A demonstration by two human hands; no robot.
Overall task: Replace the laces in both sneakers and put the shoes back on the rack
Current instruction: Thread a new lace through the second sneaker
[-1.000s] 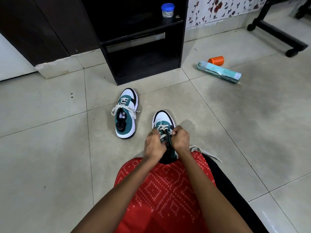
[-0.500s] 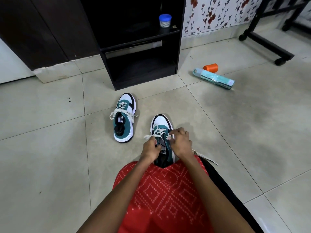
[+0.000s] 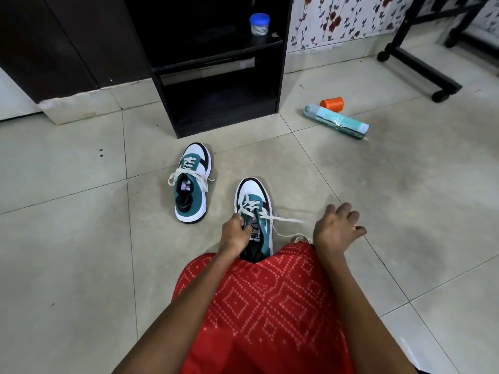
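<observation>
Two shoes: one far sneaker [image 3: 192, 184] and one near sneaker [image 3: 255, 197]. The left hand [image 3: 234, 234] grips the near one. The right hand's [image 3: 336, 229] hold is unclear.

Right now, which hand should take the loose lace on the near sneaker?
Right, probably. The right hand sits at the end of the lace trailing rightward off the near sneaker, grip unclear; the left hand is busy gripping the shoe's tongue area.

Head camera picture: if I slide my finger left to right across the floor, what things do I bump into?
Far sneaker → near sneaker → teal tube → black wheeled frame.
</observation>
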